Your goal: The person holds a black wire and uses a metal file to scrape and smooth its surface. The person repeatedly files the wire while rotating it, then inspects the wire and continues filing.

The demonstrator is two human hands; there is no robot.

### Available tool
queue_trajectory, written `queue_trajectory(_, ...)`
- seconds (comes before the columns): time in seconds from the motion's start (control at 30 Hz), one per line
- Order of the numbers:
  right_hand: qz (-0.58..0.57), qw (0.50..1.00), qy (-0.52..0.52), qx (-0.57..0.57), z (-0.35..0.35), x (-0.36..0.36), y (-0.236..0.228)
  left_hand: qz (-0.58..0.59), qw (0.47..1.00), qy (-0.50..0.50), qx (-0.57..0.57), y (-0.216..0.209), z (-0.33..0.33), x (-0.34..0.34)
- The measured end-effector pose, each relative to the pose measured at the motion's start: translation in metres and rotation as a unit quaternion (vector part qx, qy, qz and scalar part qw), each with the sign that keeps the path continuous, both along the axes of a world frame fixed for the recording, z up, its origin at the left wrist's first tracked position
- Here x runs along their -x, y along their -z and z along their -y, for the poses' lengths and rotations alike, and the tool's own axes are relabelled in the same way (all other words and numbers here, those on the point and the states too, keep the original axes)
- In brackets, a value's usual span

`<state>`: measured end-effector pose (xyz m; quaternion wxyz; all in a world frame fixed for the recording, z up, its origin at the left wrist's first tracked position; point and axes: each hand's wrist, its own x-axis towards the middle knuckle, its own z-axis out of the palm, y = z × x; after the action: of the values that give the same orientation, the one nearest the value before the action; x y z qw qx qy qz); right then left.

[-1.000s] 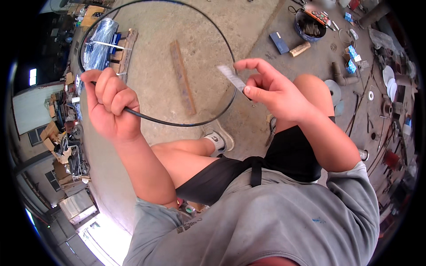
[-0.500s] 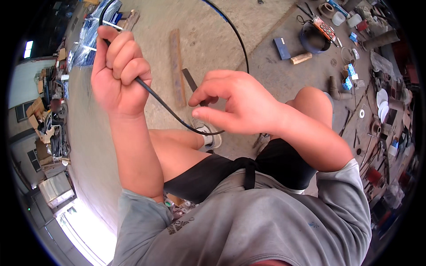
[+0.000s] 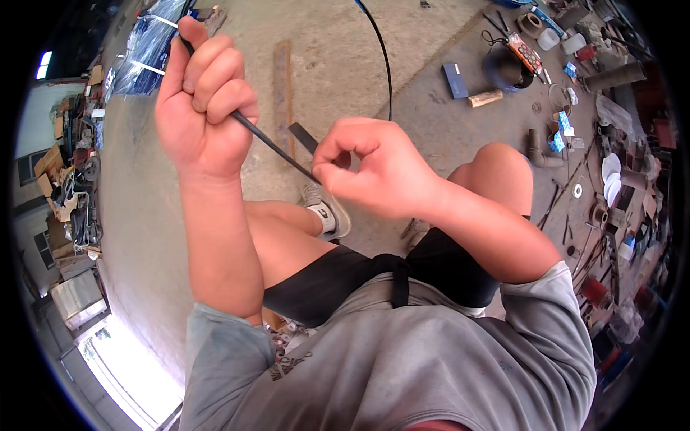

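Note:
A thin black cable (image 3: 273,146) runs slantwise between my hands. My left hand (image 3: 208,122) is raised at the upper left, its fingers curled round the cable. Lower and to the right, my right hand (image 3: 384,169) pinches the cable between thumb and forefinger. Another stretch of black cable arcs from the top edge down behind my right hand. A dark flat strip (image 3: 303,136) shows beside the right fingertips; I cannot tell whether the hand touches it.
A rusty flat bar (image 3: 284,86) lies on the concrete floor ahead. At right are a blue box (image 3: 454,80), a wooden piece (image 3: 485,98), a dark round container (image 3: 507,68), an orange remote control (image 3: 525,52) and scattered tools. Plastic-wrapped blue goods (image 3: 147,54) stand at the upper left.
My right hand has gone from spread fingers to a pinch on the cable. The left hand has shifted slightly up and right, and the cable's low loop between the hands is now straight.

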<state>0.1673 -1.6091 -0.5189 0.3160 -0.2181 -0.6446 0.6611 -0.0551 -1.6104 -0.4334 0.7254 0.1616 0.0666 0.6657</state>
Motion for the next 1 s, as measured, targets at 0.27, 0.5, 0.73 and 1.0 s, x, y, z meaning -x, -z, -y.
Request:
queue_trajectory(0.27,-0.039,0.973,0.099,0.203,-0.022,-0.022,0.037,0.023,0.999,-0.010,0.042,0.004,0.002,0.009)
queue_trajectory(0.5,0.043,0.999,-0.018,0.009,-0.020,-0.034,0.035,0.056,0.996,-0.024,0.058,0.002,0.004,0.016)
queue_trajectory(0.73,0.019,0.991,-0.127,-0.045,-0.011,-0.025,0.041,0.059,0.987,-0.124,0.081,0.000,0.000,0.047)
queue_trajectory(1.0,-0.073,0.962,-0.139,0.225,-0.003,-0.021,0.045,-0.047,0.936,-0.293,0.188,0.028,-0.010,0.080)
